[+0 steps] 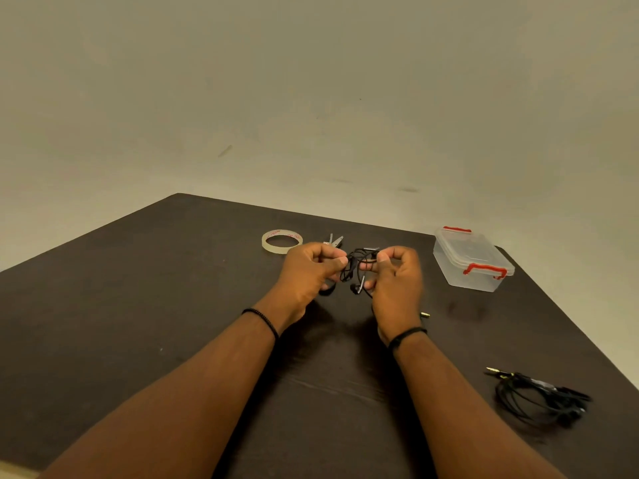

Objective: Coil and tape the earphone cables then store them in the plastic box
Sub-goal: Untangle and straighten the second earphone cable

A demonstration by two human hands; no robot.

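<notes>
Above the dark table (145, 305), we hold a black earphone cable (358, 267) between both hands, looped into a loose bundle. Our left hand (311, 271) has its fingers curled, thumb and forefinger pinched on the bundle's left side; our right hand (394, 274) has its fingers curled too, thumb and fingertips gripping the right side. An earbud (356, 288) dangles just below the bundle, and a gold plug (425, 315) shows beside the right wrist. The plastic box (472, 259), clear with red clips and its lid on, stands on the table to the right of the held cable, well apart from it. A tape roll (281, 240) lies flat beyond the cable to the left, with small scissors (335, 240) between roll and cable, partly hidden by the left hand. A second earphone cable (543, 397), loosely coiled, lies near the table's right edge, nearer to us than the box.
</notes>
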